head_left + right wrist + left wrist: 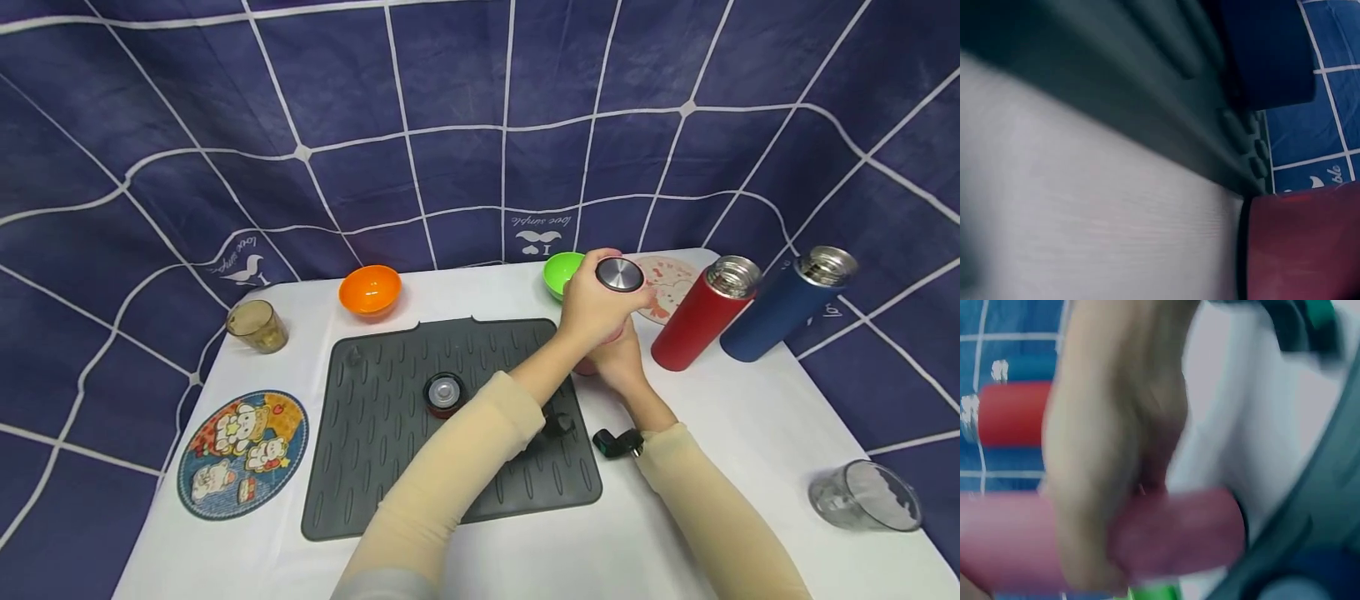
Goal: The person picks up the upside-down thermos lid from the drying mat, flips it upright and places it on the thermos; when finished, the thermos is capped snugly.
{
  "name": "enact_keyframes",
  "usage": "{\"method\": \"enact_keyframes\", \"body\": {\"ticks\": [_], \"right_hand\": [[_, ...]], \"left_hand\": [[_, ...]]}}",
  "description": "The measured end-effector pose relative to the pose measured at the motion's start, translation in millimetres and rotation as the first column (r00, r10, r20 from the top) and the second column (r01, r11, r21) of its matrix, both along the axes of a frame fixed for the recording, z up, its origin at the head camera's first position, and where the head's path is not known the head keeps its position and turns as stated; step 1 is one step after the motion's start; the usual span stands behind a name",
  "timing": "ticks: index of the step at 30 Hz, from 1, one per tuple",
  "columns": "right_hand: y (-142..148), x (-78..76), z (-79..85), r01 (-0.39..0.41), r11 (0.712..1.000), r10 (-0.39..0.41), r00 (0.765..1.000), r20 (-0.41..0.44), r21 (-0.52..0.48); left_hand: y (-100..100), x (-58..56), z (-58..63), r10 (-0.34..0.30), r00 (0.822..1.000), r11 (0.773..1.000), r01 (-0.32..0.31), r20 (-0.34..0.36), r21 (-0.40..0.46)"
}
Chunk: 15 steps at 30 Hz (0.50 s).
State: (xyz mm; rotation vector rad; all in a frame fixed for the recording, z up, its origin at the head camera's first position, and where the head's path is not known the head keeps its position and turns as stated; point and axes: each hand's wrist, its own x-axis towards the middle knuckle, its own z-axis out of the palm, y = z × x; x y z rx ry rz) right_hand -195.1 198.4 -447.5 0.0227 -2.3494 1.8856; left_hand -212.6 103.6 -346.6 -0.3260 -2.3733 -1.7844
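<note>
A pink flask (1191, 531) stands at the right edge of the grey mat (390, 450), its lid (620, 273) showing a silver disc on top. Reaching across, my left hand (596, 307) grips the lid from above. Lower down, my right hand (621, 360) wraps round the flask's body, its fingers (1092, 550) curled about it in the left wrist view. The flask's base (1300, 250) sits beside the mat's rim in the right wrist view. On the mat lie a black-and-red lid (444, 393) and a dark blue lid (1272, 56), the latter hidden behind my left arm in the head view.
Lidless red (701, 321) and blue (783, 308) flasks stand to the right. An orange bowl (371, 292) and a green bowl (560, 275) sit at the back. A brown cup (258, 327), a round cartoon mat (243, 454) and a clear glass (862, 497) flank the sides.
</note>
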Motion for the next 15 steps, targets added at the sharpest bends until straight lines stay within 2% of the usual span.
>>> {"method": "enact_keyframes", "body": {"ticks": [3,8,11,15], "right_hand": [[1.0,-1.1,3.9,-0.045,0.997,0.048,0.998,0.049,-0.054],[3.4,-3.6,3.9,-0.058,0.997,0.062,0.995,0.08,-0.054],[4.8,-4.4,1.8,-0.049,0.998,0.052,0.995,0.087,-0.042],[5.9,-4.6,-0.7,-0.062,0.998,0.063,0.994,0.086,-0.015]], "left_hand": [[-3.9,-5.5,0.5,-0.016,1.0,0.997,0.015,-0.016,-0.07],[-11.2,-15.8,2.0,-0.137,0.99,0.981,0.135,-0.011,-0.137],[-14.0,-22.1,2.2,-0.211,0.978,0.967,0.208,-0.003,-0.146],[-17.7,-28.7,2.8,-0.312,0.95,0.94,0.311,0.011,-0.138]]}}
